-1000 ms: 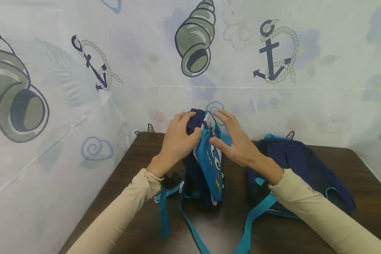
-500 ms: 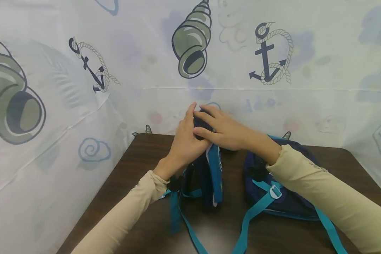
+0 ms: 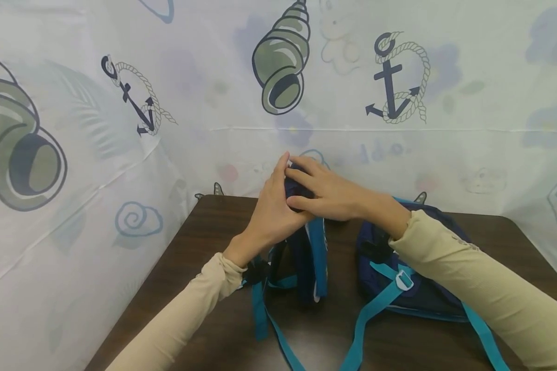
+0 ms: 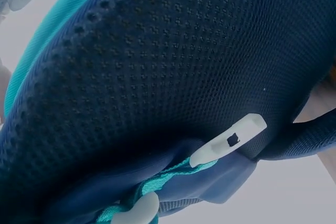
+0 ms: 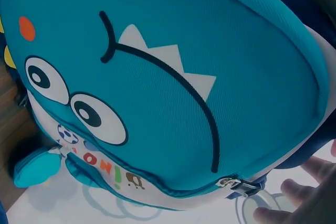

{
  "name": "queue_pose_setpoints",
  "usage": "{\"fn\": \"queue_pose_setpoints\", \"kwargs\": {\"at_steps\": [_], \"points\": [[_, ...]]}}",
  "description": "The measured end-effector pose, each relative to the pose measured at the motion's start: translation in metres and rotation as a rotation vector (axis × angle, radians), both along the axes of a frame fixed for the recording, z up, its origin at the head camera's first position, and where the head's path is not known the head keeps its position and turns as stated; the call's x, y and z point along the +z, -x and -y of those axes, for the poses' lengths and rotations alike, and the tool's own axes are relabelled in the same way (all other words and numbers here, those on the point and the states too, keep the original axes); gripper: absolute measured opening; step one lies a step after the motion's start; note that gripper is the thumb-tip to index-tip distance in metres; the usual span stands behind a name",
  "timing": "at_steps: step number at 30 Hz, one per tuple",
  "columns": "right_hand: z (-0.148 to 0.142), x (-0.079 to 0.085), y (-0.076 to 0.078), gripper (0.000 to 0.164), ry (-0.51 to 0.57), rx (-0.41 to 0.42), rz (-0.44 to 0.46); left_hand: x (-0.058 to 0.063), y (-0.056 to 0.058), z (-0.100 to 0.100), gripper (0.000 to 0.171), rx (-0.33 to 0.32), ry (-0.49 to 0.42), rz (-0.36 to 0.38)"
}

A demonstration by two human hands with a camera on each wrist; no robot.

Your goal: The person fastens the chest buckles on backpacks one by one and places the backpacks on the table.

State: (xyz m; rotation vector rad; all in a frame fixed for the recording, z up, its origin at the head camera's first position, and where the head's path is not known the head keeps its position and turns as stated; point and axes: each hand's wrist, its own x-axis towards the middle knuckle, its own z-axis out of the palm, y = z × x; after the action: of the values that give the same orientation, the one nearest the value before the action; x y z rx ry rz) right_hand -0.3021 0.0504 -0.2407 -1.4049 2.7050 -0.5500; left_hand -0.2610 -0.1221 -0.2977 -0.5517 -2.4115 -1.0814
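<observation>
A small child's backpack [image 3: 317, 257] stands upright on the table, dark navy behind with a turquoise front. In the right wrist view its front panel [image 5: 157, 82] shows a cartoon face with eyes and white teeth. My left hand [image 3: 276, 208] holds the near upper side, its fingers pointing up and its thumb partly covered. My right hand [image 3: 331, 193] reaches over the top, fingers spread and overlapping the left hand. In the right wrist view, right-hand fingers [image 5: 299, 192] are close to a zipper pull [image 5: 244, 186]. The left wrist view shows navy mesh [image 4: 173, 72] and a white buckle [image 4: 228, 140].
A second navy backpack [image 3: 413, 299] lies on the right of the brown table [image 3: 204, 247], partly behind my right forearm. Turquoise straps [image 3: 369, 314] trail toward the front edge. A white patterned cloth [image 3: 190, 77] covers the wall behind.
The backpack has turned so its front faces more to the right. My right hand has come left over its top onto the left hand. Over the last half second little differs.
</observation>
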Motion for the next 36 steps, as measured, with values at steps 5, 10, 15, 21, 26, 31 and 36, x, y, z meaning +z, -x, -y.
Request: {"fn": "queue_pose_setpoints", "kwargs": {"at_steps": [5,10,15,21,26,31,36], "points": [[0.002,-0.001,-0.001,0.078,-0.03,-0.013,-0.02,0.0,-0.001,0.0,0.106,-0.017,0.002,0.02],[0.002,0.001,-0.002,0.086,-0.069,-0.014,-0.035,-0.001,-0.002,0.001,0.112,-0.071,0.013,0.037],[0.001,0.004,0.0,0.09,-0.116,-0.005,-0.068,-0.003,-0.003,0.001,0.117,-0.148,-0.029,0.104],[0.001,0.011,-0.003,0.091,-0.195,-0.01,-0.094,-0.009,-0.004,0.006,0.119,-0.239,-0.076,0.192],[0.003,0.011,-0.005,0.097,-0.239,-0.028,-0.11,-0.017,-0.007,0.015,0.119,-0.244,-0.071,0.211],[-0.001,0.01,-0.004,0.098,-0.23,-0.019,-0.147,-0.031,-0.014,0.031,0.106,-0.212,-0.102,0.244],[-0.006,0.009,-0.001,0.097,-0.214,-0.02,-0.16,-0.058,-0.012,0.046,0.074,-0.149,-0.182,0.259]]}}
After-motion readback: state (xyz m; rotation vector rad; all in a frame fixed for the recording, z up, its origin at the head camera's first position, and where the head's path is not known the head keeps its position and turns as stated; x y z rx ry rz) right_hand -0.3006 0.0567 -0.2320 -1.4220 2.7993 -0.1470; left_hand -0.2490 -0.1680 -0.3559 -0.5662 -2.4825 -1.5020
